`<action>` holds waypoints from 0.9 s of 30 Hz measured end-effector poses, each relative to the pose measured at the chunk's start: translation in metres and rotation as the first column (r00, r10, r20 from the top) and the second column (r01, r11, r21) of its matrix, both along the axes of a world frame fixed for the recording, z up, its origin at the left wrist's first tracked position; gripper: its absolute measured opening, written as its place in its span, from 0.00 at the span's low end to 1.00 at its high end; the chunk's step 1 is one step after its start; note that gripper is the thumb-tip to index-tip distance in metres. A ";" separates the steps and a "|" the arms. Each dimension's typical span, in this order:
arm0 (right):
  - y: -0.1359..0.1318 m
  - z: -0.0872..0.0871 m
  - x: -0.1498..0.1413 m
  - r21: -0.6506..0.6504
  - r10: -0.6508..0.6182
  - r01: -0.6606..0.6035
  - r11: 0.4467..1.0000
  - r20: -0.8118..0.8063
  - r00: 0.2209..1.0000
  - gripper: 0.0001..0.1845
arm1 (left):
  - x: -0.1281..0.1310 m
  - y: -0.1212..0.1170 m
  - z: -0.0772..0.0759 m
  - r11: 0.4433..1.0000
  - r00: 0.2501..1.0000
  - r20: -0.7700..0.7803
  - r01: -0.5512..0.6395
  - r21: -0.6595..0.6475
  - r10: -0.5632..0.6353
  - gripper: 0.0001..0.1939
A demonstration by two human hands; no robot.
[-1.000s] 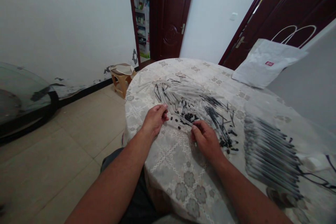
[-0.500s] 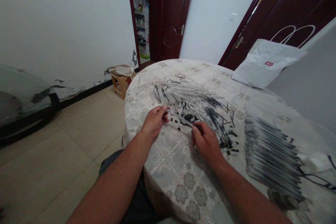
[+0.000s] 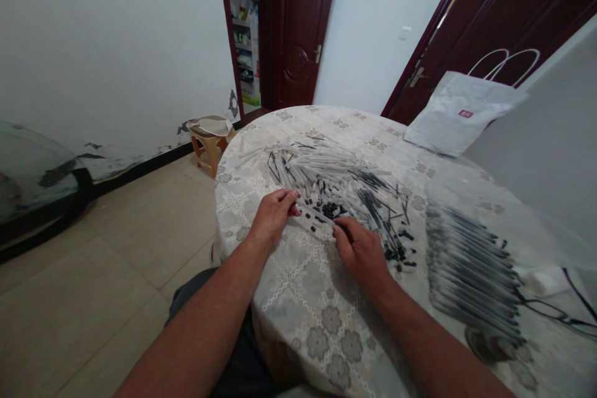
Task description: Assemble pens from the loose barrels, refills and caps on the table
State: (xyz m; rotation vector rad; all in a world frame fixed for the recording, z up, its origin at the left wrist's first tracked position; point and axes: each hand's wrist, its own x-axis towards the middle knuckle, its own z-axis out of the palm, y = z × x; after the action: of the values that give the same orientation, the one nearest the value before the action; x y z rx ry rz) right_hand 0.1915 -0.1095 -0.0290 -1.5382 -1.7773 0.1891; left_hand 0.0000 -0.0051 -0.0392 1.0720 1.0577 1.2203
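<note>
A thin translucent white pen barrel (image 3: 315, 211) spans the gap between my hands, above the near edge of the parts pile. My left hand (image 3: 273, 216) pinches its left end with thumb and fingertips. The other end lies in the closed fingers of my right hand (image 3: 362, 254), palm down over the tablecloth. Just beyond are small black plugs (image 3: 332, 209), with a few loose ones below the barrel. Farther back lies a heap of whitish barrels (image 3: 321, 165). Thin black refills (image 3: 374, 206) lie to the right of it. The tips inside my fingers are hidden.
A round table with a patterned cloth (image 3: 289, 286) bears everything. At right are a row of dark-filled pens (image 3: 476, 273), eyeglasses (image 3: 550, 311) and a round glass-like object (image 3: 487, 345). A white paper bag (image 3: 461, 112) stands behind. A stool (image 3: 209, 143) is beyond the left edge.
The whole view has shifted slightly, so the table and bag sit farther left. My right hand has tilted a little around the barrel's end; both hands keep their hold.
</note>
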 end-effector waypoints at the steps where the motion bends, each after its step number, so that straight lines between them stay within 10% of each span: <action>1: -0.001 0.001 -0.002 -0.039 -0.006 0.005 0.999 -0.043 0.999 0.12 | 0.001 0.000 0.001 1.000 1.000 -0.006 -0.018 0.005 0.018 0.14; 5: -0.002 0.000 -0.008 -0.242 -0.058 -0.045 0.969 -0.400 0.915 0.12 | 0.003 -0.002 0.000 0.998 0.998 0.003 -0.059 0.009 0.059 0.16; 9: 0.003 -0.003 -0.012 -0.371 -0.183 -0.193 0.908 -0.768 0.614 0.14 | 0.004 -0.003 -0.001 0.996 0.997 -0.021 -0.074 0.043 0.075 0.16; 13: 0.007 0.000 -0.010 -0.423 -0.326 -0.321 0.847 -0.891 0.316 0.17 | 0.006 -0.003 0.000 0.993 0.995 -0.051 -0.087 0.084 0.092 0.16; 16: 0.008 0.001 -0.008 -0.459 -0.396 -0.407 0.790 -0.888 0.233 0.17 | 0.007 -0.003 0.001 0.990 0.995 -0.025 -0.097 0.099 0.100 0.17; 19: 0.009 -0.001 -0.005 -0.455 -0.348 -0.423 0.783 -0.885 0.308 0.18 | 0.006 -0.004 0.004 0.993 0.997 -0.017 -0.079 0.087 0.081 0.19; 22: 0.010 0.003 -0.003 -0.445 -0.162 -0.348 0.825 -0.777 0.608 0.14 | 0.003 -0.008 0.010 0.994 0.995 -0.083 -0.039 0.105 0.048 0.21; 24: 0.009 0.012 -0.001 -0.379 -0.002 -0.235 0.895 -0.529 0.848 0.08 | 0.002 -0.010 0.014 0.990 0.975 -0.219 0.053 0.127 -0.024 0.22; 27: 0.005 0.032 0.005 -0.296 0.105 -0.137 0.945 -0.121 0.987 0.05 | 0.000 -0.011 0.021 0.972 0.939 -0.310 0.197 0.131 -0.149 0.23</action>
State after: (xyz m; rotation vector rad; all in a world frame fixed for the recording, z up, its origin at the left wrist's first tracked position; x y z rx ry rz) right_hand 0.1961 -0.1050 0.0034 -1.5959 -1.8230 0.6181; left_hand 0.0001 -0.0163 -0.0181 1.4793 1.0774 1.0342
